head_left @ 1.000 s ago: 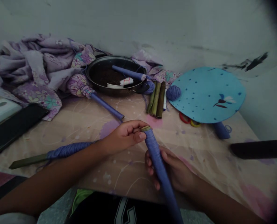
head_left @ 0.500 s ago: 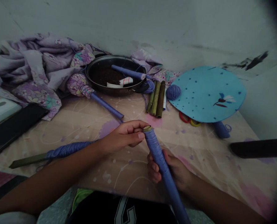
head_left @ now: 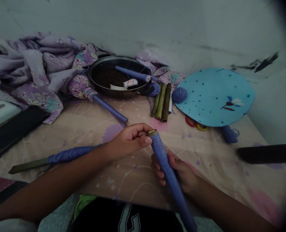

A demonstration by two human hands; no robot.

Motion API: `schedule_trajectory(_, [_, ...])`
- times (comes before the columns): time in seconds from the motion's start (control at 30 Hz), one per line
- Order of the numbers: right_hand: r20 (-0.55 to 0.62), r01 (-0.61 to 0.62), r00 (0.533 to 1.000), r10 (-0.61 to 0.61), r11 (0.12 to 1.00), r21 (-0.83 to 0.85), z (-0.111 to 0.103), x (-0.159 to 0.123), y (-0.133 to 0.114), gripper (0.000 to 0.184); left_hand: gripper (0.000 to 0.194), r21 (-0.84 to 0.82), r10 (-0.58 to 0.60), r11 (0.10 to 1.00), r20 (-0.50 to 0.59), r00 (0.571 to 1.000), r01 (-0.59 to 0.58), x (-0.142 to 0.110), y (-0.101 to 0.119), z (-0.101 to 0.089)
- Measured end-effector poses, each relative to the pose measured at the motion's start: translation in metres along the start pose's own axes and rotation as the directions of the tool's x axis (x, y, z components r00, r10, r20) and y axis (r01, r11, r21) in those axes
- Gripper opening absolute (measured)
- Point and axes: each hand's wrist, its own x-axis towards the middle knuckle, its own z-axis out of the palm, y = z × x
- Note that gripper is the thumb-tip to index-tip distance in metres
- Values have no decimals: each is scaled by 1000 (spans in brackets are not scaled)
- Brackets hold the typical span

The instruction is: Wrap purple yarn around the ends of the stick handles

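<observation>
Both hands are on one purple yarn-wrapped stick (head_left: 164, 164), a little apart along it; the right hand (head_left: 178, 170) cradles it from beneath with fingers curled round, while the left hand (head_left: 129, 140) curls at its upper end, thumb beside the bare green cut tip (head_left: 152, 131). That stick slants from the bottom edge of the frame up toward the middle, above a pale printed sheet (head_left: 135, 180); just beyond the left forearm (head_left: 60, 180) lies a second yarn-wrapped stick (head_left: 70, 155), its green end pointing left. Farther up, a thin purple-wrapped rod (head_left: 110, 109) runs from a floral cloth bundle (head_left: 80, 87); a dark phone (head_left: 12, 129) lies at the left edge. At the back sits a steel pan (head_left: 116, 58) holding dark grains (head_left: 101, 75); to its right stand green cane pieces (head_left: 161, 103) and a purple yarn ball (head_left: 179, 95), beside a blue dotted paper disc (head_left: 217, 96); crumpled floral fabric (head_left: 36, 64) fills the upper left.
</observation>
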Motion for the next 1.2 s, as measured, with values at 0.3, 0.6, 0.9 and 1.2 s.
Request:
schedule_trajectory(0.3, [110,-95,990,85,992,88,-1,1,11,31,41,-153,-66,984,146,987,88,3,-9,-1])
schedule_trajectory(0.6, [13,7,1000,-7,999,-36,4,-2,6,40,37,-10,-68,998,21,997,69,3,-7,-2])
schedule_trajectory(0.9, [8,-3,1000,3,1000,-2,0,-2,6,35,35,16,-88,996,27,996,88,3,-3,1])
schedule_trajectory(1.2, [81,-116,991,109,989,89,0,-2,5,36,27,-13,-74,997,34,997,75,0,-1,4])
